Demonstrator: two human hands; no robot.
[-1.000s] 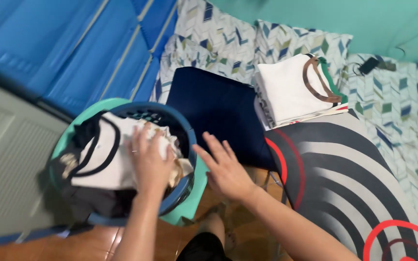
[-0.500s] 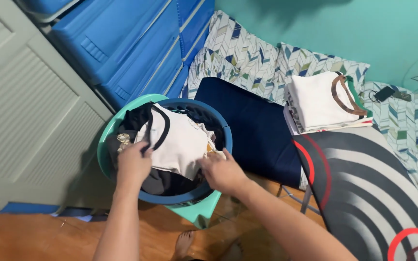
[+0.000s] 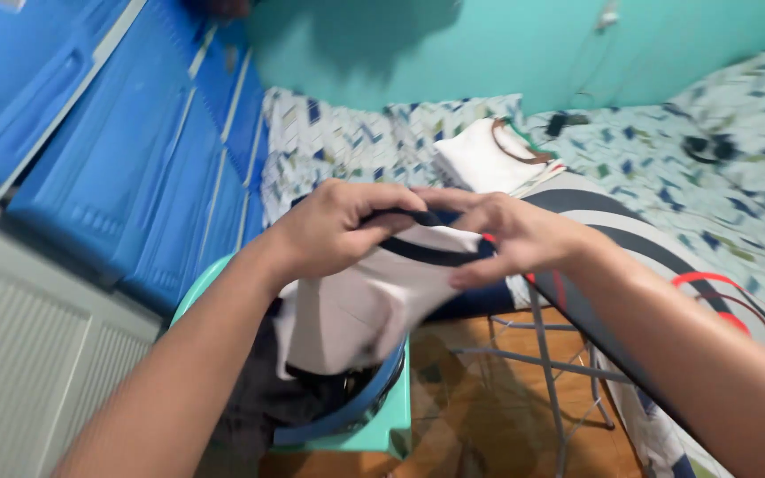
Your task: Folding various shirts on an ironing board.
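Both my hands hold up a white shirt [image 3: 360, 310] with a black collar band. My left hand [image 3: 334, 228] grips the collar on its left side. My right hand [image 3: 511, 237] pinches the collar on its right side. The shirt hangs down over a round blue laundry basket [image 3: 347, 412], which sits on a teal plastic stool [image 3: 396, 425] and still holds dark clothes. The picture is blurred by motion.
An ironing board [image 3: 639, 274] with black, grey and red rings stands to the right on metal legs. A folded white shirt [image 3: 484, 159] lies behind it on a patterned bed [image 3: 666, 168]. Blue plastic drawers [image 3: 108, 150] stand at the left; wooden floor lies below.
My hands were down in the basket sorting clothes. Now they have lifted the white shirt up out of it by the collar, and the view has tilted upward.
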